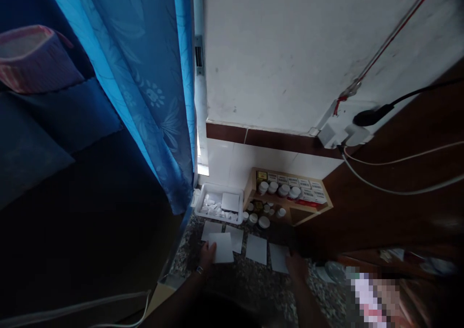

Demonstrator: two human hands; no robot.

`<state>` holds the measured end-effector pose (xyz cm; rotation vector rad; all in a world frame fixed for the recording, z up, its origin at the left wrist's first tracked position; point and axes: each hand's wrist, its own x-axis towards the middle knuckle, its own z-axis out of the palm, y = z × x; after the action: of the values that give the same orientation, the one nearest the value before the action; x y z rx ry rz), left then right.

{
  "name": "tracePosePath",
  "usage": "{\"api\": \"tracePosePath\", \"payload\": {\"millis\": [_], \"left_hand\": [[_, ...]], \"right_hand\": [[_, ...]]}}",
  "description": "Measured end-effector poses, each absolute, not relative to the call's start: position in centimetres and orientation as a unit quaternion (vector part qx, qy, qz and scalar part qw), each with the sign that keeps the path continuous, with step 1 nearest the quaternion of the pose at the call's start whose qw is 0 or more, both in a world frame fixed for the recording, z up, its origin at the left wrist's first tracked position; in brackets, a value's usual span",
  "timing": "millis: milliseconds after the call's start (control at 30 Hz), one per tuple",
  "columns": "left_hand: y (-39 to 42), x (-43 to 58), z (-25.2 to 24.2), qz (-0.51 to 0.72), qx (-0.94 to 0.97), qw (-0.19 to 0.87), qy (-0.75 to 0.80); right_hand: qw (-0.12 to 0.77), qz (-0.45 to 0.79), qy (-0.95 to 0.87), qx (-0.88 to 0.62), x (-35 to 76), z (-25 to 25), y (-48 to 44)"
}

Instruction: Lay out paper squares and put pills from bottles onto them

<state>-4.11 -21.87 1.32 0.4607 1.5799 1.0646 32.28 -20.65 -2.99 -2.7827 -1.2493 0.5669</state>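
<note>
My left hand [207, 256] pinches the left edge of a white paper square [223, 248], with the thumb lying over it. That square overlaps two others on the dark speckled counter: a left square [210, 228] and a middle square [235, 238]. Farther right lies another paper square [256, 248], apart from both hands. At the right end of the row, my right hand [297, 267] has its fingers closed at the edge of a paper square [279, 258]; shadow blurs the fingertips.
Behind the squares stands a white plastic tray [200, 214] of small folded white pieces. A wooden shelf [328, 203] holds boxes and white-capped bottles [264, 222]. Blue curtain [152, 96] hangs at left; plugs [333, 133] and cables cross the right wall. A clear container [334, 272] sits right.
</note>
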Motion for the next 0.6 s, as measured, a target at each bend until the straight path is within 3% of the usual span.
{"api": "tracePosePath", "payload": {"millis": [133,367,500,600], "left_hand": [[-21.9,-4.0,1.3,0.448,0.2,0.555,0.672],[-22.2,-4.0,0.8,0.448,0.208,0.559,0.666],[-22.3,-4.1,0.6,0.449,0.205,0.562,0.664],[-22.2,-4.1,0.5,0.455,0.197,0.575,0.651]], "right_hand": [[-0.031,0.193,-0.395,-0.898,31.7,-2.5,-21.0],[-0.005,0.153,-0.405,-0.901,31.7,-2.1,-21.4],[0.094,0.14,-0.428,-0.888,29.2,-0.6,-20.7],[0.22,0.291,-0.466,-0.806,23.9,0.4,-20.4]]}}
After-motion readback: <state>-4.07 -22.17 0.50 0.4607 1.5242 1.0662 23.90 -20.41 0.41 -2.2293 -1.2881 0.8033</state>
